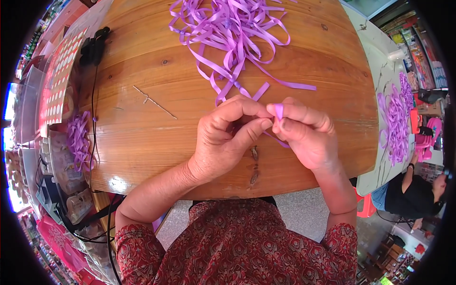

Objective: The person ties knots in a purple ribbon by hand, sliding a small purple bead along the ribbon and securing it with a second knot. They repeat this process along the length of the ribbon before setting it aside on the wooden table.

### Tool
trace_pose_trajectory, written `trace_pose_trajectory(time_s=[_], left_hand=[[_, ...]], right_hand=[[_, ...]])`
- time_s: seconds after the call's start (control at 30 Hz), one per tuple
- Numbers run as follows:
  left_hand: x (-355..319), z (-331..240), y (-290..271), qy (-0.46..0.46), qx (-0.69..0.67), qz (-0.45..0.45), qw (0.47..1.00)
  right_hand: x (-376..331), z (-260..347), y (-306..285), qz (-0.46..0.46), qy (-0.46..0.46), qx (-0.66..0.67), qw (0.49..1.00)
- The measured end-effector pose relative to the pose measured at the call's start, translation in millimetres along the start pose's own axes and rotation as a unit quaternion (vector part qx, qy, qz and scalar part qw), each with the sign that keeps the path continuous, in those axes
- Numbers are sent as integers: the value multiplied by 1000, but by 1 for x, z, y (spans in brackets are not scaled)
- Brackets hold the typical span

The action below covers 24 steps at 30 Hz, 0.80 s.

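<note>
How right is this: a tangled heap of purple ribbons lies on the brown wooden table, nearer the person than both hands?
Not nearer: the head view shows the tangled heap of purple ribbons mostly beyond the left hand and right hand.

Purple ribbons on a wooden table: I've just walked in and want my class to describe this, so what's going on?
A person is working a purple ribbon with both hands. The right hand pinches a folded bit of it, and the fingertips of the left hand are close beside it. A loose heap of ribbons lies beyond the hands on the wooden table, with a thin twisted strand to the left.
</note>
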State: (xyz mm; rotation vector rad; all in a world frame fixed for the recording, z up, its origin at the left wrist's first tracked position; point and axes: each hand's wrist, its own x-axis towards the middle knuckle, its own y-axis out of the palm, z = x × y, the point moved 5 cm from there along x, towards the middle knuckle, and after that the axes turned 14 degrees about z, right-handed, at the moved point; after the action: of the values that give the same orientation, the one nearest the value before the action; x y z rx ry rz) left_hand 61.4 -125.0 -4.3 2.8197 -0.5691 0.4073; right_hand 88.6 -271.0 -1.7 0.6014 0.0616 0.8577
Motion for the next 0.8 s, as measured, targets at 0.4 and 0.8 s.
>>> trace_pose_trajectory(time_s=[0.4, 0.8], left_hand=[[-7, 17, 2, -64, -91, -70, 991], [-10, 9, 2, -126, -25, -85, 988]], right_hand=[[1, 17, 27, -25, -127, -604, 786], [-3, 13, 29, -67, -99, -600, 791]])
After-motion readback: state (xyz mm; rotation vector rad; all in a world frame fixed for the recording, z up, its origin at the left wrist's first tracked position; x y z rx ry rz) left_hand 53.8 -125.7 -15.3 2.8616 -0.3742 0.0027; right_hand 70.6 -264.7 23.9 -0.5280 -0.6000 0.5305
